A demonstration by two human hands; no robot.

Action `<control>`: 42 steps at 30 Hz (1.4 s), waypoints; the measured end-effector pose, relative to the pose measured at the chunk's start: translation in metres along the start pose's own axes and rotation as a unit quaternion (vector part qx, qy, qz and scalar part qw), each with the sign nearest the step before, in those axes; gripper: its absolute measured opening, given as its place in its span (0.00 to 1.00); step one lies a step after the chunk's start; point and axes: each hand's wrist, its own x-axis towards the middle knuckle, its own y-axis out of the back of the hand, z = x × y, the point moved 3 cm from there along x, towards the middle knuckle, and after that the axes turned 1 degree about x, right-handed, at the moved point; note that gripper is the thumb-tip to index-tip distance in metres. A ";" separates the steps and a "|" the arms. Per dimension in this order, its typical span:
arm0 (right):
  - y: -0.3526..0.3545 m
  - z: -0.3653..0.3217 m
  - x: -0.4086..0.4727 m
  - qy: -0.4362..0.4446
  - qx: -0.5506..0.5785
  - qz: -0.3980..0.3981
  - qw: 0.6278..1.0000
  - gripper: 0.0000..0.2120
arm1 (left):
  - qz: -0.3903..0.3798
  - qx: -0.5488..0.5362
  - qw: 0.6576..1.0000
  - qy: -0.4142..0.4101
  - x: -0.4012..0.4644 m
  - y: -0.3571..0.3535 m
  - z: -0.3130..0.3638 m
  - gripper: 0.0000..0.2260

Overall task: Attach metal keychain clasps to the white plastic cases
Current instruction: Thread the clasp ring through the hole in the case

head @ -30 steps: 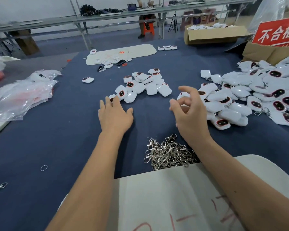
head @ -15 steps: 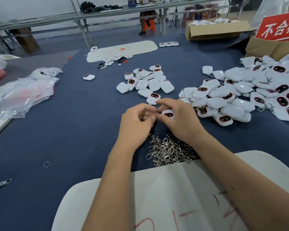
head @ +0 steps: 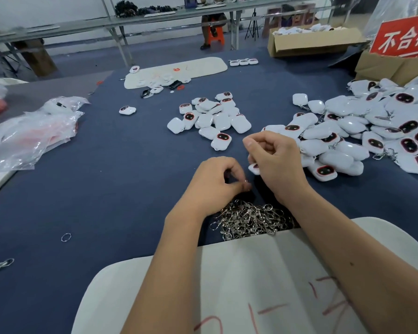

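Both hands are up over the dark blue felt-covered table (head: 101,189), close together but not touching. The right hand (head: 275,165) is curled around a small white plastic case with rounded corners (head: 253,169); only an edge of it peeks out at the left of the palm, and the thumb and forefinger are pinched above it, on what I cannot tell. The left hand (head: 217,182) is just beside and a little nearer the body, fingertips nipped on something small and shiny, most likely a silver metal keychain clasp (head: 246,181), though it is too tiny to be sure.

Right under the wrists lies the tangled heap of silver clasps and split rings (head: 249,219). Beyond the left hand sits a small cluster of white cases with dark red-rimmed windows (head: 210,119); off past the right hand spreads the big pile of white cases (head: 362,133), some with rings showing.

Handling, as I judge it: the case looks light, rigid and glossy, so likely slippery. It is best cradled in the palm by its flat faces with the attachment point left free. The clasps are stiff, light and apt to snag one another, so lift one by its ring and let it shake loose. The ring probably wants a fingernail to pry it open, a fiddly, fingertip-only job.
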 end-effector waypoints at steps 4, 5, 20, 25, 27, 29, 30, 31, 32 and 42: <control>-0.006 -0.003 -0.003 0.023 0.003 -0.066 0.998 0.05 | 0.142 -0.099 0.985 0.024 0.005 0.011 -0.008 0.10; -0.008 -0.004 -0.005 0.028 -0.002 -0.086 0.996 0.05 | 0.170 -0.123 0.977 0.037 0.006 0.012 -0.010 0.10; -0.013 -0.005 -0.006 0.032 -0.004 -0.155 0.987 0.05 | 0.196 -0.428 0.873 0.125 0.010 0.014 -0.016 0.07; -0.013 -0.003 -0.004 0.029 0.014 -0.141 0.989 0.03 | 0.205 -0.440 0.865 0.131 0.010 0.016 -0.018 0.05; -0.013 -0.001 -0.003 0.022 0.013 -0.130 0.991 0.04 | 0.199 -0.426 0.873 0.131 0.010 0.017 -0.018 0.06; -0.012 -0.001 -0.003 0.019 0.007 -0.115 0.993 0.04 | 0.192 -0.396 0.888 0.132 0.011 0.016 -0.017 0.07; -0.011 -0.001 -0.003 0.018 0.007 -0.104 0.994 0.03 | 0.194 -0.369 0.900 0.128 0.011 0.016 -0.016 0.07; -0.010 -0.002 -0.002 0.016 0.008 -0.093 0.995 0.03 | 0.199 -0.331 0.915 0.116 0.011 0.016 -0.016 0.07; -0.009 -0.002 -0.003 0.018 0.007 -0.084 0.996 0.04 | 0.206 -0.284 0.932 0.094 0.011 0.016 -0.014 0.06; -0.009 -0.005 -0.007 0.054 -0.021 -0.094 0.994 0.06 | 0.219 -0.111 0.969 -0.029 0.010 0.012 -0.003 0.06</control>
